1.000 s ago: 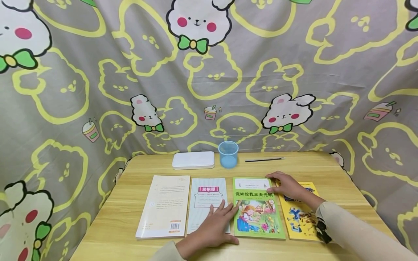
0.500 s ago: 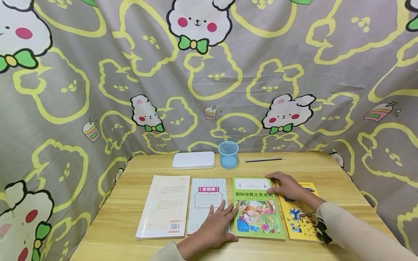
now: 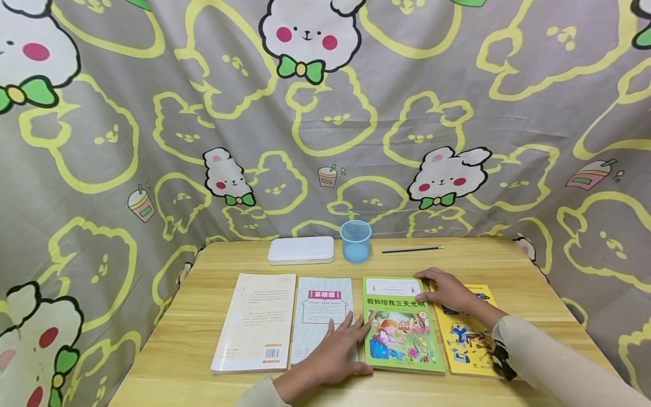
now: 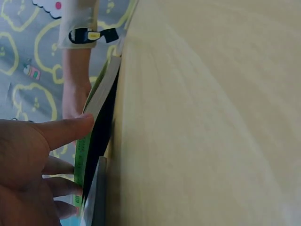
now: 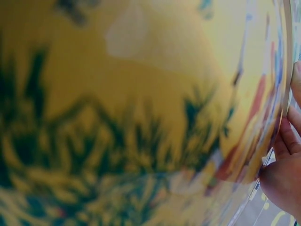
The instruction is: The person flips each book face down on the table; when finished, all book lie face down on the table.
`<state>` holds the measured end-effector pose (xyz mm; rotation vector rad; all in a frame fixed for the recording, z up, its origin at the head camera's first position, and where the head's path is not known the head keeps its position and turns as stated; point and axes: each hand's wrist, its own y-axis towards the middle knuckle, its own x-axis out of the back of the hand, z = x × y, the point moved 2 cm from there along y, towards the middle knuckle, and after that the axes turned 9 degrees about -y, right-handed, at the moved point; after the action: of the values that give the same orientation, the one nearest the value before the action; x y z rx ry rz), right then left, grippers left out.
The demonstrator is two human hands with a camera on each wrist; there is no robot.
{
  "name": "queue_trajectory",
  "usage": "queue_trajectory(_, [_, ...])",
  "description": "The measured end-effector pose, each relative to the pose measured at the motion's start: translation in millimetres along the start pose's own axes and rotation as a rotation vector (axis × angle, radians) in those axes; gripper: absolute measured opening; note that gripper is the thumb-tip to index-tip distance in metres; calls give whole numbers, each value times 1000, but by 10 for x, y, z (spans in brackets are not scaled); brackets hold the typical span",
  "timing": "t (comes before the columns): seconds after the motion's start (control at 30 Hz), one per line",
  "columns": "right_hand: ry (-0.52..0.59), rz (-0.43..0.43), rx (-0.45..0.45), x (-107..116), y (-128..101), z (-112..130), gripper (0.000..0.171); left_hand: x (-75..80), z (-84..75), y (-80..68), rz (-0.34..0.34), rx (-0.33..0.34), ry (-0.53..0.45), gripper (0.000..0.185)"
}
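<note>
A green picture-cover book [image 3: 402,339] lies right of centre. Its left side is slightly raised in the left wrist view, with a dark gap under the page edges. My left hand [image 3: 333,353] holds its lower left corner, thumb at the bottom edge and fingertips along the spine. My right hand [image 3: 447,291] grips its upper right corner. Under the left palm in the head view is a pale blue book [image 3: 325,308]. A yellow book [image 3: 464,333] lies partly beneath my right forearm, and its cover fills most of the right wrist view.
A cream book [image 3: 254,322] lies at the left of the row. Along the back of the wooden table [image 3: 168,345] are a white case [image 3: 301,249], a blue cup [image 3: 355,243] and a thin dark pen-like stick [image 3: 413,249]. A patterned curtain [image 3: 346,186] hangs behind.
The green book's left side has risen slightly, and the pale blue book beside it has shifted a little. Both hands keep nearly the same places.
</note>
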<state>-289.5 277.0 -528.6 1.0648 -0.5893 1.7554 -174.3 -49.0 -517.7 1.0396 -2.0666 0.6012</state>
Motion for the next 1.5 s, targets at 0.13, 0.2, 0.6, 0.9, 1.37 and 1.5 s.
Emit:
queue_trajectory(0.13, [5,5,2,5,7,-9,65,30,-11,6,-6,-1,-86,96])
queue_trajectory(0.2, [7,6,3,6,7,-14,64,49,-24,8,-8,-1,-127,96])
queue_trajectory(0.6, [13,-3,-4,-17,8,-42,65,111,-127,1,-25,8,-311,87])
queue_trajectory(0.9, [17,8,-17,-5,6,-41,67,121,-182,26,-63,3,-397,90])
queue_trajectory(1.37, [12,5,-20,-13,10,-49,65,156,-289,71,-105,-42,-590,87])
queue_trajectory(1.5, [17,11,-27,-16,17,-65,66,134,-299,87,-92,-63,-758,85])
